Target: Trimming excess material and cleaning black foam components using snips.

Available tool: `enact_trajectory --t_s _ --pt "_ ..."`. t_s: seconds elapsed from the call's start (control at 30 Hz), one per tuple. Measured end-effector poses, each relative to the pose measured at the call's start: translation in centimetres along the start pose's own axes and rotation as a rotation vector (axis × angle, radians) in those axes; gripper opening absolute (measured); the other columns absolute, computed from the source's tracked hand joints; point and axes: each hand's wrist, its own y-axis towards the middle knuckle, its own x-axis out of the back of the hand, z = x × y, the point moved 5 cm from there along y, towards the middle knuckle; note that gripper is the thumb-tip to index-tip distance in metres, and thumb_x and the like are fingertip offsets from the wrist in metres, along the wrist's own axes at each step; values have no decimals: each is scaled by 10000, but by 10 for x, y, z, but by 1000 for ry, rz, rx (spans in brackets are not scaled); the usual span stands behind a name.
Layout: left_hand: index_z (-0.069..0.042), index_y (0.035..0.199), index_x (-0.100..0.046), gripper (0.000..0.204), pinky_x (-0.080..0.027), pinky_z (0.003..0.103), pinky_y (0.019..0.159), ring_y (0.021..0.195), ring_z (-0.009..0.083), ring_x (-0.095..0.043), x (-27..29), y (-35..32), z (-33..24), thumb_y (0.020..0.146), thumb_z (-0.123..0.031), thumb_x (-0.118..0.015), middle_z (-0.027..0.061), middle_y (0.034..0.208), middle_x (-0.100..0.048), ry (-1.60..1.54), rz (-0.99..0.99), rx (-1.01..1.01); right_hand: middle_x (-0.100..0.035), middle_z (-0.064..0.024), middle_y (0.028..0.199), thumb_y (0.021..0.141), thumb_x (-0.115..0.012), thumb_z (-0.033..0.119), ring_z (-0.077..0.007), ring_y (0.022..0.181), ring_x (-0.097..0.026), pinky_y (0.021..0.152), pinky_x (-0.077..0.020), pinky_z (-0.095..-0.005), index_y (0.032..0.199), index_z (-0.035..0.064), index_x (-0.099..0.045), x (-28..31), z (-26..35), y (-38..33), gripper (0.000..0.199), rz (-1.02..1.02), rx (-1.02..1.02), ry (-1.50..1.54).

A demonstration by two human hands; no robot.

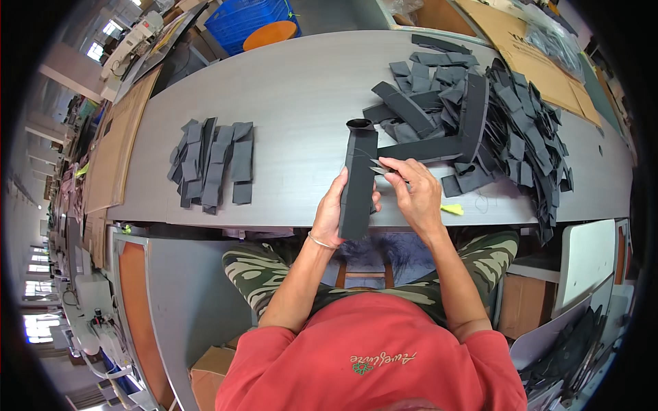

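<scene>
My left hand (333, 211) is closed around a dark grey fabric strip (358, 185), held upright over the near edge of the table. At its far end the strip curls into a small open loop. My right hand (415, 190) pinches small metal thread snips (379, 168), their pointed blades against the strip's right edge. Just beyond and to the right lies a large heap of similar dark strips (524, 130). A smaller, neater pile of strips (216, 157) sits to the left on the table.
The grey table (301, 89) spans the front. A yellow scrap (452, 209) lies near its edge. Cardboard sheets (528, 61) cover the far right, with another cardboard panel (120, 157) at left. A blue crate (240, 24) and an orange round stool top (271, 34) stand beyond.
</scene>
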Motion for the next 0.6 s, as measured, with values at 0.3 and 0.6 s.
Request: enact_trajectory --t_s 0.3,0.6 --pt "-46 1080 -532 368 -518 280 643 769 178 -583 11 -12 3 987 -368 -380 85 939 -586 -31 -84 8 -577 -48 743 787 -660 122 -243 701 -558 602 -445 -349 959 123 -684 -10 11 -1 173 -80 44 -111" --pt "-41 1086 -552 364 -509 230 572 716 116 -590 10 -22 -3 987 -345 -378 76 919 -621 25 -67 1 -643 -58 806 833 -604 117 -232 691 -604 620 -461 -328 971 111 -679 -14 3 -8 157 39 -199 270"
